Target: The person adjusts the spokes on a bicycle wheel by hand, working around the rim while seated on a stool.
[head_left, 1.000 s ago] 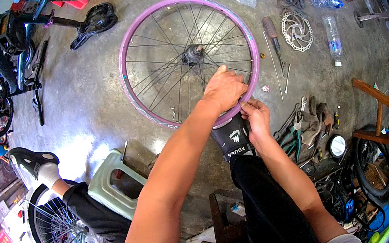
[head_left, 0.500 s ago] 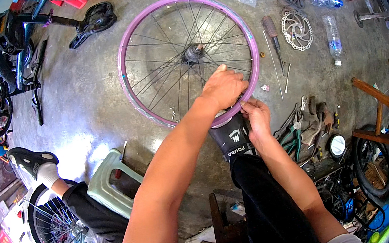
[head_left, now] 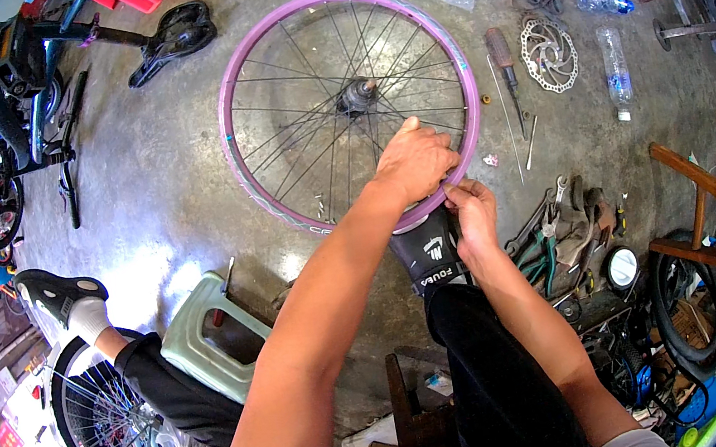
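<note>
A bicycle wheel with a purple rim (head_left: 472, 111) leans toward me, its lower edge resting by my right shoe (head_left: 429, 255). Dark spokes run from the rim to the black hub (head_left: 356, 97), and no tire is fitted. My left hand (head_left: 416, 160) reaches over the lower right spokes, closed, its fingers curled just inside the rim. What it grips there is hidden under the fingers. Thumb and fingertips of my right hand (head_left: 474, 214) pinch the rim's outer edge right beside it.
On the floor to the right lie a screwdriver (head_left: 502, 66), a brake disc (head_left: 550, 56), a plastic bottle (head_left: 615, 76) and pliers (head_left: 549, 256). A pale green stool (head_left: 196, 338) stands at lower left. Bicycle frames and a saddle (head_left: 172, 39) occupy the upper left; a wooden stool (head_left: 690, 177) is at right.
Both hands keep their places at the rim with barely any movement. The whole view has shifted very slightly.
</note>
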{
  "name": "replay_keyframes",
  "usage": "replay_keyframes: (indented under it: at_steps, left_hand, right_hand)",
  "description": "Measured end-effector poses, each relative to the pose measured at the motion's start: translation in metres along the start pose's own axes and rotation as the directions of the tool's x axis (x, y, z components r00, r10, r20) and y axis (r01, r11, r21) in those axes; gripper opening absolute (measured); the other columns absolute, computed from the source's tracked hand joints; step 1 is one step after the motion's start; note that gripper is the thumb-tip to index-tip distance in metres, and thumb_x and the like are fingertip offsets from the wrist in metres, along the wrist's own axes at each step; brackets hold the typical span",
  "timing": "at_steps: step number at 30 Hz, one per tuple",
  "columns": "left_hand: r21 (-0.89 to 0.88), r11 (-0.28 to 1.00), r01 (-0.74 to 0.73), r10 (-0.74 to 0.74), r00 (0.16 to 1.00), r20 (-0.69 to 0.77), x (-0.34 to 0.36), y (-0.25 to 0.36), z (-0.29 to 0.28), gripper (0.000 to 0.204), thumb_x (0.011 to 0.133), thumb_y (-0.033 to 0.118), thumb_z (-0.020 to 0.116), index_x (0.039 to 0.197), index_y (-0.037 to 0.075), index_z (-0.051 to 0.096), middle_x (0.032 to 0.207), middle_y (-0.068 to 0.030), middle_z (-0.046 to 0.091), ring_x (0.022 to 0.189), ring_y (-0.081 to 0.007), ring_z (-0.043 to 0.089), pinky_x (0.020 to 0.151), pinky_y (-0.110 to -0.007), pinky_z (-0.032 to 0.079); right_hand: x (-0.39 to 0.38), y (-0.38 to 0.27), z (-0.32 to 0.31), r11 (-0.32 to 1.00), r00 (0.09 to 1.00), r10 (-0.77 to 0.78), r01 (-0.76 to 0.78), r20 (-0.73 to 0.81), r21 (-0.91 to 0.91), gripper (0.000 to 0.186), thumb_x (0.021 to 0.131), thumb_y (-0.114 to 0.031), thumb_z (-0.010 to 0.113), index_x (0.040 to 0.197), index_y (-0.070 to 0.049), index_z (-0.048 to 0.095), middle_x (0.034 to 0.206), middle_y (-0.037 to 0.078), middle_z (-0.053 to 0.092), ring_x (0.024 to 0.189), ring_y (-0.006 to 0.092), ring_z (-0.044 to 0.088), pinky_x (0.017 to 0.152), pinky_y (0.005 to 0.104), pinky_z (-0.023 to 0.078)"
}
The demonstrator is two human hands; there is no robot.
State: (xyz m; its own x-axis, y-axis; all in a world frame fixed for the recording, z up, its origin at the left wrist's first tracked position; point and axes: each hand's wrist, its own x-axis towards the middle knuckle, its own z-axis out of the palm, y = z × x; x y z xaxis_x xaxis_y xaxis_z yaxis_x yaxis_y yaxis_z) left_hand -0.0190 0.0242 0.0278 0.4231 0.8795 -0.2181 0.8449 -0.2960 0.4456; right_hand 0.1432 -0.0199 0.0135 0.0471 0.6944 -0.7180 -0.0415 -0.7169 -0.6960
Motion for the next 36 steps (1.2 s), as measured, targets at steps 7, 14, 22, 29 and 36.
replay_keyframes:
  at_steps: [7,14,22,29,36]
  left_hand:
    - [0.066,0.997,-0.034,0.035,0.999,-0.023,-0.004,-0.001,0.004,0.012,0.089,0.021,0.067,0.094,0.022,0.078,0.098,0.0005,0.066,0.102,-0.0189,0.063,0.094,-0.039,0.040]
    - [0.037,0.999,-0.029,0.030,0.999,-0.030,-0.002,-0.004,0.005,0.018,0.087,0.018,0.069,0.104,0.018,0.075,0.100,-0.0010,0.067,0.105,-0.0212,0.064,0.096,-0.041,0.040]
    - [-0.031,0.999,-0.004,0.005,0.999,0.040,-0.001,-0.001,-0.006,0.018,0.086,0.019,0.069,0.102,0.019,0.077,0.103,-0.0015,0.070,0.108,-0.0215,0.066,0.101,-0.040,0.039]
    - [0.033,0.999,-0.027,0.028,0.999,-0.018,-0.002,-0.002,0.003,0.013,0.086,0.020,0.071,0.098,0.022,0.078,0.098,0.0015,0.066,0.105,-0.0191,0.063,0.097,-0.039,0.038]
    - [0.074,0.997,-0.037,0.037,0.999,0.009,-0.003,-0.003,0.006,0.012,0.087,0.021,0.071,0.097,0.023,0.078,0.099,0.0022,0.066,0.107,-0.0190,0.063,0.096,-0.039,0.039]
  right_hand:
    - [0.002,0.005,-0.006,1.000,1.000,0.010,-0.010,0.027,0.020,0.015,0.091,-0.010,0.074,0.103,-0.001,0.069,0.090,0.002,0.068,0.078,0.0110,0.056,0.076,0.0265,0.046]
    - [-0.001,0.007,-0.006,1.000,1.000,-0.022,0.022,0.015,0.010,0.016,0.092,-0.010,0.074,0.104,-0.001,0.069,0.093,0.002,0.069,0.082,0.0112,0.057,0.078,0.0262,0.045]
    - [0.004,0.011,-0.006,0.999,1.000,-0.029,0.029,0.007,0.043,0.015,0.092,-0.006,0.073,0.102,0.003,0.067,0.090,0.005,0.067,0.081,0.0129,0.057,0.076,0.0273,0.046]
    - [0.001,0.009,-0.007,0.998,0.997,-0.065,0.065,0.031,0.002,0.018,0.092,-0.011,0.074,0.105,0.000,0.068,0.094,0.004,0.069,0.083,0.0119,0.057,0.080,0.0274,0.045]
    - [0.001,0.013,-0.009,0.998,0.998,-0.068,0.069,0.017,-0.007,0.026,0.094,-0.014,0.075,0.111,0.002,0.066,0.099,0.006,0.070,0.086,0.0126,0.059,0.081,0.0275,0.046]
